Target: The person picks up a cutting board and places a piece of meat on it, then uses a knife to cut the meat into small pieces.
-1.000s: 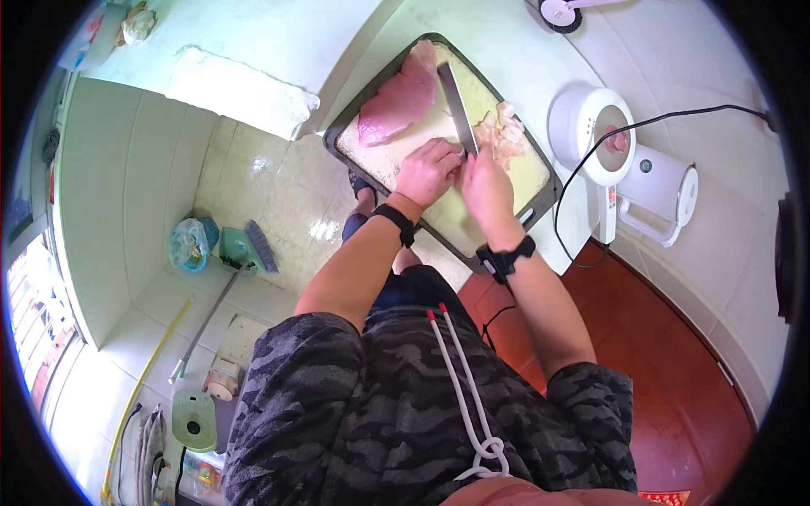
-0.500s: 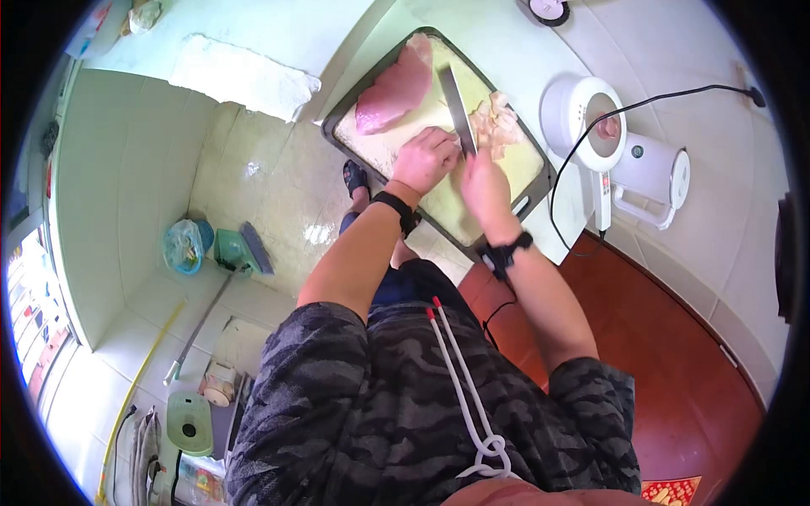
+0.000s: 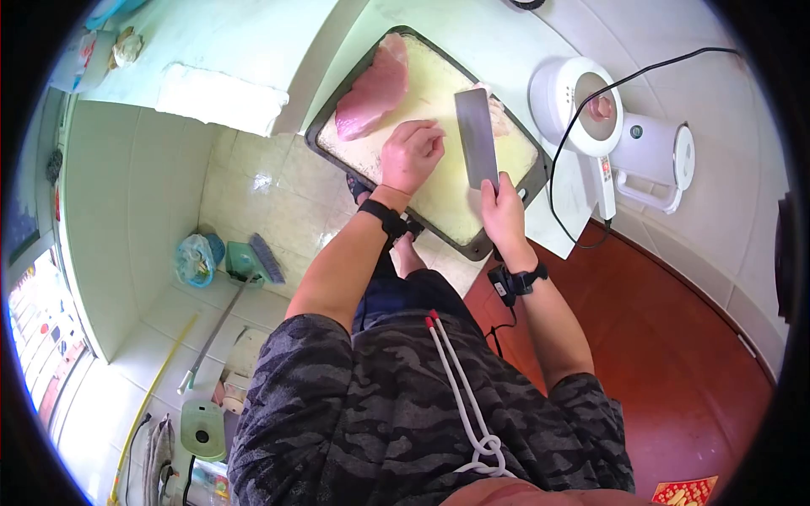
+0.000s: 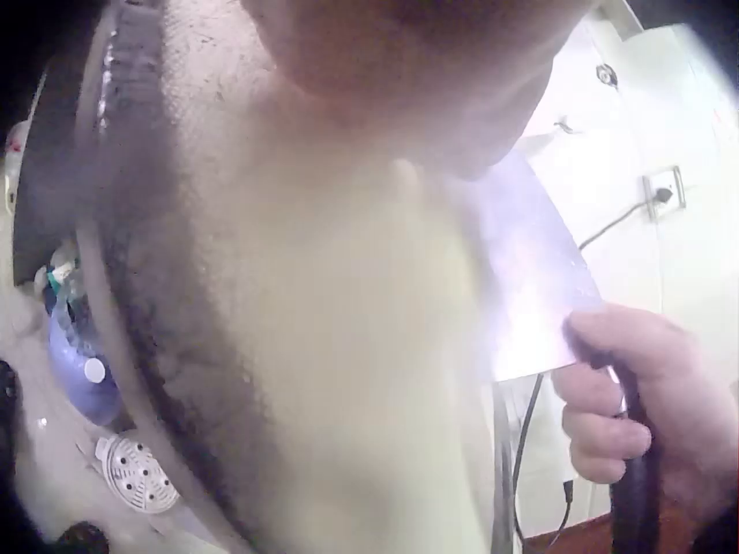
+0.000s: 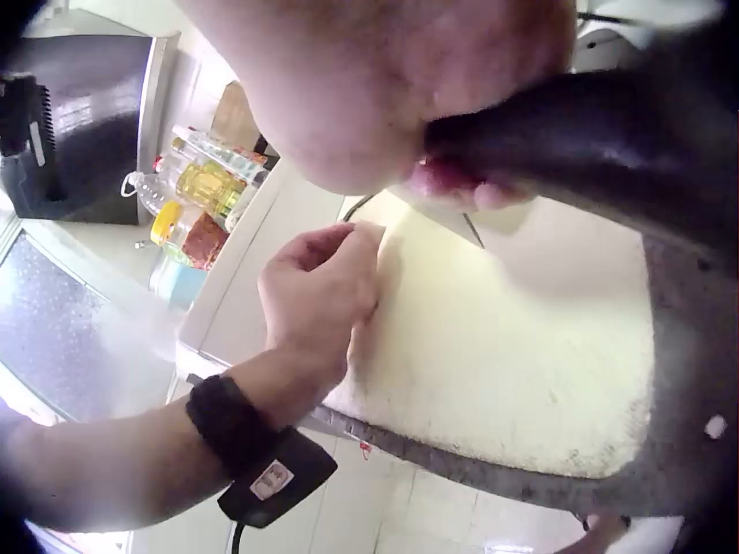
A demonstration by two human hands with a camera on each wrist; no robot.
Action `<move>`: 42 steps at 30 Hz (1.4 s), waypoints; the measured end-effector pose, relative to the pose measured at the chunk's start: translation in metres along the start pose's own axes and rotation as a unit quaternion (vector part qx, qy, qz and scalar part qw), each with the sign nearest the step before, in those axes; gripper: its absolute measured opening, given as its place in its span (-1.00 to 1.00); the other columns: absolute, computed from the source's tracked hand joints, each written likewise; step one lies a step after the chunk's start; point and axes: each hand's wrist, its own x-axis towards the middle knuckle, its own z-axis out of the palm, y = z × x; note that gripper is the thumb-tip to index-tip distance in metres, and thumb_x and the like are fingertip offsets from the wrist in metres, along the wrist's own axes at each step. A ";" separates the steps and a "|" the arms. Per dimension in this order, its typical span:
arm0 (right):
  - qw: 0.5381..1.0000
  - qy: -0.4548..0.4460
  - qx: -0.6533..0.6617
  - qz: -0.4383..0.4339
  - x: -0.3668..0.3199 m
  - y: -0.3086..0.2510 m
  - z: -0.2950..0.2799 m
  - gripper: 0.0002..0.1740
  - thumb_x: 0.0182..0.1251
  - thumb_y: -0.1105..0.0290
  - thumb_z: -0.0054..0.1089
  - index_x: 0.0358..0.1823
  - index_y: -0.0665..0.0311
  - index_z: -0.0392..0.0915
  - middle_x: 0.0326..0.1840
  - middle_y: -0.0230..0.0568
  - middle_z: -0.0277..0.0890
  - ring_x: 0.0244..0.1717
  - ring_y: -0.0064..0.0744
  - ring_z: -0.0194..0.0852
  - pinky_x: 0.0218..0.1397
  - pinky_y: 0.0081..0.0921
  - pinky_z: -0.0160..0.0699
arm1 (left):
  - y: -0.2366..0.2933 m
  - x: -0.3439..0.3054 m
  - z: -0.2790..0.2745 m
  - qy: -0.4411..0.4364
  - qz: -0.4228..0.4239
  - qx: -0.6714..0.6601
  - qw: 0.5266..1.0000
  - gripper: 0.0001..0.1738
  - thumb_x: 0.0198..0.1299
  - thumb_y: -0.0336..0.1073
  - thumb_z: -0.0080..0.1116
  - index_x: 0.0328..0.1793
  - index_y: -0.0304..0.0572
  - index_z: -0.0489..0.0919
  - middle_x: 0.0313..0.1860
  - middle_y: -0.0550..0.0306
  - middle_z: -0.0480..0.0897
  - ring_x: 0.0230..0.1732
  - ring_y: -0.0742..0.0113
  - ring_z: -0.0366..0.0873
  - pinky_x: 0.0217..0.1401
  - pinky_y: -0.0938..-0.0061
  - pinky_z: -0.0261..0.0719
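A large pink slab of meat [image 3: 371, 88] lies on the pale, dark-rimmed board [image 3: 439, 207] in the head view. Right of it, small meat pieces [image 3: 499, 122] are partly hidden behind the broad blade of a cleaver [image 3: 477, 139]. My right hand [image 3: 504, 215] grips the cleaver's black handle [image 4: 635, 473], blade tilted with its flat face showing. My left hand [image 3: 411, 158] is over the board between slab and blade, apart from both, its fingers curled; the right wrist view shows that hand [image 5: 318, 294] too. Anything small between its fingertips cannot be made out.
Right of the board stand a white cooker [image 3: 574, 105] and a white kettle [image 3: 654, 152], with a black cable [image 3: 641, 74] looping past them. Bottles [image 5: 202, 191] are grouped on the counter in the right wrist view. A white cloth [image 3: 221, 99] lies at the left.
The cleaver has come away from beside my left fingers, moved right and turned to show its flat side. My left hand has shifted slightly left, apart from the blade.
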 end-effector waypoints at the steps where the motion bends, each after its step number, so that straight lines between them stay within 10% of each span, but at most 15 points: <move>1: 0.999 -0.017 0.033 0.022 -0.004 -0.001 -0.003 -0.78 0.53 0.32 -0.02 -0.02 0.33 0.43 -0.42 0.20 0.62 -0.38 0.26 0.63 -0.31 0.06 0.54 | 0.000 0.002 0.001 -0.004 0.002 0.002 1.000 -0.83 -0.06 -0.46 0.43 -0.29 -0.07 0.73 -0.17 0.15 0.74 -0.14 0.14 0.71 -0.10 0.32 0.71; 17: 0.990 0.000 -0.115 -0.082 -0.018 -0.025 0.000 -0.64 0.46 0.36 0.02 0.24 0.17 0.42 -0.14 0.01 0.67 -0.31 0.15 0.67 -0.29 0.02 0.61 | 0.003 0.000 0.004 -0.077 0.058 0.031 0.995 -0.81 -0.06 -0.42 0.41 -0.26 -0.11 0.70 -0.18 0.17 0.70 -0.16 0.14 0.67 -0.10 0.32 0.67; 42: 0.985 -0.093 -0.147 -0.007 -0.012 -0.017 0.014 -0.74 0.54 0.30 -0.10 0.00 0.39 0.34 -0.43 0.23 0.59 -0.38 0.31 0.61 -0.33 0.19 0.52 | -0.004 0.001 0.007 -0.096 0.058 0.016 0.994 -0.84 -0.15 -0.46 0.39 -0.48 -0.07 0.60 -0.26 0.24 0.70 -0.20 0.23 0.68 -0.18 0.38 0.68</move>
